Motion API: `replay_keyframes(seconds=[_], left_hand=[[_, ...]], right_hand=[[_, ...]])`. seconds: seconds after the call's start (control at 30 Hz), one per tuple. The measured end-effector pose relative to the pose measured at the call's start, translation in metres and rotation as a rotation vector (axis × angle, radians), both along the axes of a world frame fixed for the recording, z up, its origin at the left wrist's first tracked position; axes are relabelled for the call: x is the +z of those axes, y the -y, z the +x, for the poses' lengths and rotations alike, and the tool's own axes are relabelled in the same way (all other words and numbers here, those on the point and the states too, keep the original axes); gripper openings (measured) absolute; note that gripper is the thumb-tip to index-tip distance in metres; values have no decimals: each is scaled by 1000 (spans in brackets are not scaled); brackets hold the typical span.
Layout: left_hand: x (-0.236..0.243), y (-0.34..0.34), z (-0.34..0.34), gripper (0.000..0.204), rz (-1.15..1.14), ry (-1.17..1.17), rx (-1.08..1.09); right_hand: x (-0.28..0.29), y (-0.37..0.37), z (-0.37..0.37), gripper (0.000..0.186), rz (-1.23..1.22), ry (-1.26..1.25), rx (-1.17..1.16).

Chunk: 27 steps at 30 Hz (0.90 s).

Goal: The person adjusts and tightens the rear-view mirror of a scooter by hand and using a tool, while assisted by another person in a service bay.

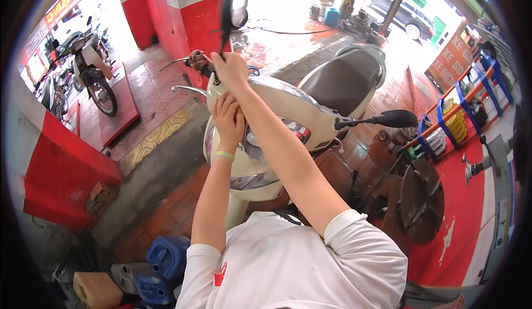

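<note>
While hands (231,70) partly hide scooter handlebar (213,89), hold unclear, black stem (225,18) cropped

Left: parked motorbike (88,68), red platform (126,118) by its front wheel (103,95). Lower left: blue jugs (168,257), tan jug (97,290), grey jug (127,276) grouped together. Right: blue-and-orange rack (441,118) with yellow bottles (455,123), orange sign (451,54) beyond it. Upper right: dark car (396,14) outside.

From head height, a fisheye looks down on nearby hands (229,118).

A cream scooter (296,107) stands upright, its mirror stem (226,25) apparently black.
</note>
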<state>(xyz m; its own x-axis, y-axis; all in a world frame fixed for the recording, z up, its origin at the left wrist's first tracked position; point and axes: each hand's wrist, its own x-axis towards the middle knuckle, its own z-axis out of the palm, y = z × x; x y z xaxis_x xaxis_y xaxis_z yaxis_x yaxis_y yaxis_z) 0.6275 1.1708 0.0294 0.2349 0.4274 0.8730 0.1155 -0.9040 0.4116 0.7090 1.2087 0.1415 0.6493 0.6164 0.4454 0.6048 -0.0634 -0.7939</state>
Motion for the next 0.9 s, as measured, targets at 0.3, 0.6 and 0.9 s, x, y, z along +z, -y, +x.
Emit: replay_keyframes(seconds=[0.3, 0.6, 0.9], left_hand=[[-8, -2, 8, 29, 69, 10, 5], [-9, -6, -7, 24, 19, -4, 24], [-8, -11, -12, 26, 43, 23, 56]], right_hand=[[-39, 14, 3, 23, 527, 199, 232], [27, -9, -25, 29, -248, 611, 140], [-5, 21, -33, 34, 146, -247, 104]])
